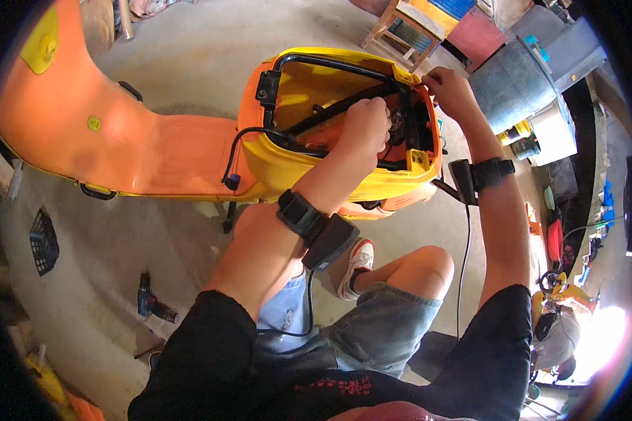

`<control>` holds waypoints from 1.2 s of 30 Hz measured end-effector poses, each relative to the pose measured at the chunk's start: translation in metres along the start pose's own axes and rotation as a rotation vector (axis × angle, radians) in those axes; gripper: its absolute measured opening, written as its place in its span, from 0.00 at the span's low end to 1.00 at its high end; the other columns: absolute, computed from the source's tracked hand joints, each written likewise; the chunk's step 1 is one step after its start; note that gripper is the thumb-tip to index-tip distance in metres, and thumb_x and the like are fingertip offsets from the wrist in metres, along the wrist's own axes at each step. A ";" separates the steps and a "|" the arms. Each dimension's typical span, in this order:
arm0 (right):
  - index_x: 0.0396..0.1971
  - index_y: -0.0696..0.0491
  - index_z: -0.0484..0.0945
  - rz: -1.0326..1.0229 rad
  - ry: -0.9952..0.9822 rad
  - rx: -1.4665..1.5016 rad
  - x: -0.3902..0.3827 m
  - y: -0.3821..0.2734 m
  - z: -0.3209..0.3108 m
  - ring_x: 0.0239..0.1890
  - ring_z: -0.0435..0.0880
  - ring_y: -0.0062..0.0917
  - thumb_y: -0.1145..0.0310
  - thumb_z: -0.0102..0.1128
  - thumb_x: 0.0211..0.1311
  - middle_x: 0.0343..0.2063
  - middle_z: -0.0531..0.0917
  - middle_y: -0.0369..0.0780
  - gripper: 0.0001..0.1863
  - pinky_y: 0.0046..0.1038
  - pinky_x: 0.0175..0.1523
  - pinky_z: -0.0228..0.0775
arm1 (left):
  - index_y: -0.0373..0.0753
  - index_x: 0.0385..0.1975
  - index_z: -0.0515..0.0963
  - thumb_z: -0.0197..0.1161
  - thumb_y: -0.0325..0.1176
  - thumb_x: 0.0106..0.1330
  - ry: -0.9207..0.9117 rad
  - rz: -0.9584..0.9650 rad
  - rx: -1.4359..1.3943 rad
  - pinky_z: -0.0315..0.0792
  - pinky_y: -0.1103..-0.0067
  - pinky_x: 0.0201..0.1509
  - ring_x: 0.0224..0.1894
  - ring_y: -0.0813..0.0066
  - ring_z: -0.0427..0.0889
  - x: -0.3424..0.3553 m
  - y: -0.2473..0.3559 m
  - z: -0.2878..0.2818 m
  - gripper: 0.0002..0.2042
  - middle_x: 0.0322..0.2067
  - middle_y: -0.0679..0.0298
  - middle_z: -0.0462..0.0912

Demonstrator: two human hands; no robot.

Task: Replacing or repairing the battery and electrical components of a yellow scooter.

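Note:
An orange and yellow scooter body (pixel 161 151) lies across the concrete floor with its seat off, showing an open rear compartment (pixel 344 105) crossed by black frame bars. My left hand (pixel 366 126) reaches down into that compartment with fingers curled around a small part near the black frame; what it grips is hidden. My right hand (pixel 448 88) pinches the yellow rear edge of the compartment at its far corner. Both wrists wear black straps with small boxes.
A cordless drill (pixel 151 303) lies on the floor at lower left, near a black mesh grille (pixel 43 242). A wooden stool (pixel 407 28) and a grey metal drum (pixel 512 84) stand behind the scooter. My bent knees (pixel 428 263) sit under the scooter's tail.

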State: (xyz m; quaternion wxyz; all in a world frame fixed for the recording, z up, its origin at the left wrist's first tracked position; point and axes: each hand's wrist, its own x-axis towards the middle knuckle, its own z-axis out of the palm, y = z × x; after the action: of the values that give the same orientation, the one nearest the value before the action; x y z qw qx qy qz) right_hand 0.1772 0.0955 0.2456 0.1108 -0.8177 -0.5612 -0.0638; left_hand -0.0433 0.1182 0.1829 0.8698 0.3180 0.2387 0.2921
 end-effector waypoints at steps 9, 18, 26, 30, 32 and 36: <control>0.31 0.54 0.79 0.023 0.060 -0.331 -0.005 -0.030 -0.005 0.36 0.80 0.46 0.55 0.51 0.62 0.30 0.82 0.50 0.17 0.44 0.41 0.71 | 0.42 0.23 0.66 0.47 0.32 0.60 -0.016 -0.008 0.011 0.49 0.81 0.13 0.10 0.81 0.55 -0.003 0.002 0.001 0.05 0.13 0.71 0.62; 0.34 0.58 0.80 0.050 -0.049 -0.481 0.008 -0.026 -0.004 0.39 0.82 0.43 0.60 0.50 0.61 0.35 0.82 0.52 0.17 0.42 0.43 0.74 | 0.41 0.21 0.65 0.46 0.31 0.60 0.014 0.000 0.017 0.47 0.80 0.14 0.09 0.80 0.54 -0.004 0.003 0.001 0.06 0.12 0.71 0.60; 0.30 0.60 0.80 0.051 -0.132 -0.358 0.019 -0.028 -0.010 0.38 0.82 0.45 0.58 0.51 0.60 0.34 0.82 0.52 0.19 0.42 0.44 0.74 | 0.42 0.20 0.65 0.46 0.31 0.60 0.014 0.004 0.009 0.47 0.80 0.13 0.09 0.80 0.54 -0.001 0.000 0.003 0.07 0.12 0.71 0.59; 0.28 0.61 0.81 0.044 -0.123 -0.368 0.018 -0.034 -0.006 0.37 0.82 0.45 0.56 0.50 0.60 0.32 0.82 0.52 0.21 0.42 0.44 0.74 | 0.42 0.20 0.65 0.46 0.31 0.59 0.008 -0.001 0.000 0.47 0.80 0.13 0.09 0.80 0.55 -0.002 0.002 0.000 0.06 0.11 0.71 0.60; 0.29 0.61 0.81 0.056 -0.103 -0.342 0.019 -0.032 -0.003 0.36 0.83 0.45 0.56 0.49 0.60 0.31 0.82 0.52 0.21 0.42 0.43 0.74 | 0.42 0.20 0.65 0.46 0.31 0.59 0.016 0.005 0.018 0.47 0.80 0.13 0.09 0.80 0.55 -0.002 0.003 -0.001 0.06 0.11 0.71 0.60; 0.30 0.61 0.81 0.028 -0.081 -0.201 0.024 -0.006 0.000 0.35 0.83 0.43 0.57 0.49 0.61 0.29 0.83 0.52 0.21 0.41 0.42 0.76 | 0.43 0.19 0.65 0.46 0.31 0.58 0.002 -0.009 0.000 0.47 0.80 0.12 0.10 0.80 0.55 -0.001 -0.001 0.002 0.06 0.11 0.71 0.60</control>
State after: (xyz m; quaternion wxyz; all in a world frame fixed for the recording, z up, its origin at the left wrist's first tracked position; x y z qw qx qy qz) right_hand 0.1798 0.1188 0.2521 0.0062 -0.8344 -0.5445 -0.0850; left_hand -0.0424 0.1166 0.1837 0.8709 0.3166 0.2410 0.2885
